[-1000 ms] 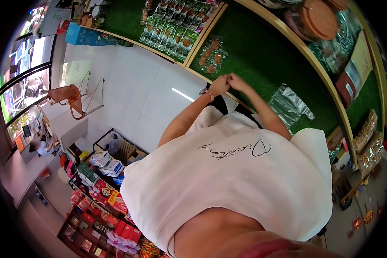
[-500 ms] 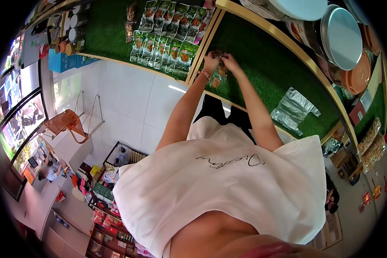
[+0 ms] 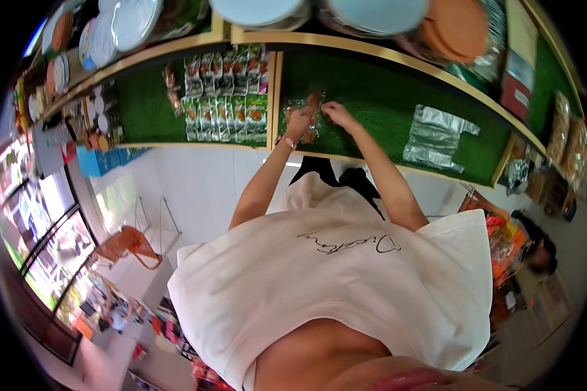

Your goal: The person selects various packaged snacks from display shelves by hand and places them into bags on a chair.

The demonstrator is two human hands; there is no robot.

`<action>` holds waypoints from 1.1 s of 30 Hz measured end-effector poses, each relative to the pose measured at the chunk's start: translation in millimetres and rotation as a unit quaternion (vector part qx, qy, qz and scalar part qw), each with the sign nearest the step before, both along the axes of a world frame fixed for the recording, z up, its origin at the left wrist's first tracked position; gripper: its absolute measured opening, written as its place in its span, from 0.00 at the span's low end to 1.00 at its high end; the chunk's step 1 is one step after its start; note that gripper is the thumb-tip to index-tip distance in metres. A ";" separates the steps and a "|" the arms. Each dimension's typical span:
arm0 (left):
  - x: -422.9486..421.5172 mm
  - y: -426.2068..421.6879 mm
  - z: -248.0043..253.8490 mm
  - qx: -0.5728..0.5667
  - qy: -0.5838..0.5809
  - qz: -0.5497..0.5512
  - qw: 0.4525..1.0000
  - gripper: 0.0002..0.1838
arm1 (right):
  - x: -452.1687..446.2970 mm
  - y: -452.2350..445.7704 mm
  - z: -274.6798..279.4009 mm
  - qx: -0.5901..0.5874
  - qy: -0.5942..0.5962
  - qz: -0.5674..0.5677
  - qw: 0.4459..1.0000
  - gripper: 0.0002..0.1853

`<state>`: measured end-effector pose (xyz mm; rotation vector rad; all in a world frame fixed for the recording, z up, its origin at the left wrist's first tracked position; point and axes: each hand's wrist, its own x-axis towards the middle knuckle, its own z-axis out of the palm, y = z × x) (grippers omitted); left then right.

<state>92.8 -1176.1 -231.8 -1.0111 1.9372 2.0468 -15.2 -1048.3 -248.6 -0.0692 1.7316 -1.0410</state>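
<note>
Several small clear packets of reddish-brown snacks lie on the green turf-lined shelf, around my left hand. The fingers of that hand are closed on one snack packet, which is blurred and partly covered. Just to the right, my right hand has its fingers curled in a pinch. Whatever it holds, if anything, is too small to make out. A gap now shows between the two hands.
Left of a wooden divider stand rows of green snack pouches. A clear plastic bag lies flat to the right. Large lidded jars line the upper shelf. A person is behind at the right.
My hands were together at the packet and have drawn apart, the right one moving off to the right. The camera view has tilted, so more of the jars above is visible.
</note>
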 end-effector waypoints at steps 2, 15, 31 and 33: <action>4.3 10.8 15.9 0.052 -0.009 -0.017 0.998 0.15 | 1.6 26.2 10.8 -0.018 0.051 -0.008 0.999 0.18; -49.7 195.2 191.2 0.067 0.082 -0.330 0.938 0.15 | 56.9 245.5 171.3 -0.141 0.108 -0.307 0.935 0.15; 7.1 435.6 308.1 0.172 0.125 -0.462 0.861 0.14 | 193.6 459.5 292.6 -0.172 0.356 -0.453 0.799 0.16; 14.2 464.7 304.4 0.196 0.120 -0.473 0.851 0.14 | 206.5 483.9 294.4 -0.167 0.370 -0.477 0.779 0.16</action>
